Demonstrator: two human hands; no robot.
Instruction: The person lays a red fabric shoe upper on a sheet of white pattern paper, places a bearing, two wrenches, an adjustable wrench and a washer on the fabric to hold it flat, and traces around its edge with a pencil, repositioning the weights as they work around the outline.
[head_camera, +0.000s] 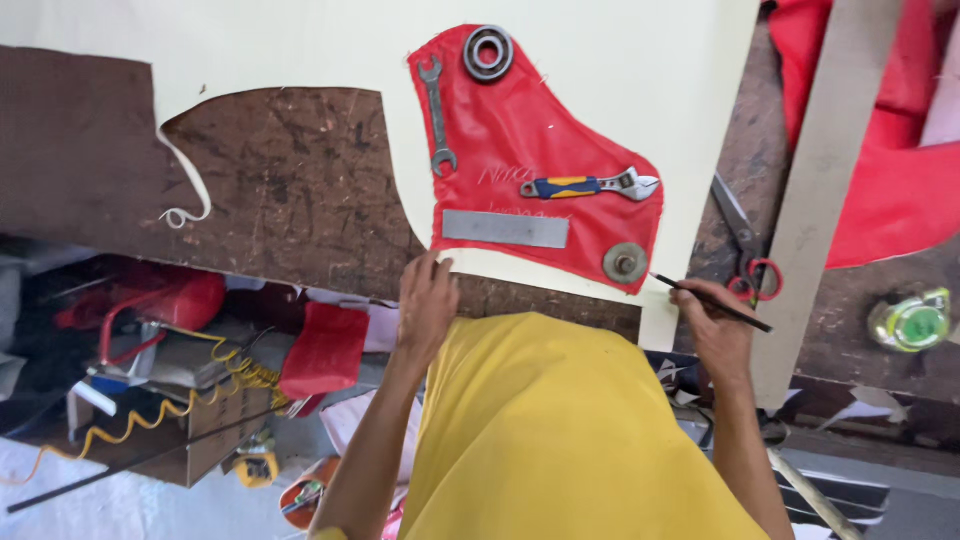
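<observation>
Scarred dark wooden workbench (290, 190), seen from above, carries a cream sheet (620, 60) with a red pattern piece (530, 130) laid on it. Weights pin the red piece: a bearing ring (488, 52), an open-ended spanner (437, 115), an adjustable wrench (590, 185), a flat metal bar (505, 229) and a round disc (625, 262). Left hand (427, 305) lies open, fingertips pressing the sheet at the piece's lower left corner. Right hand (715, 325) pinches a dark pencil (710, 301), tip touching the lower right edge. Tracing well likely means keeping the tip snug against the edge while pressing the sheet flat. Red-handled scissors (748, 250) lie near.
</observation>
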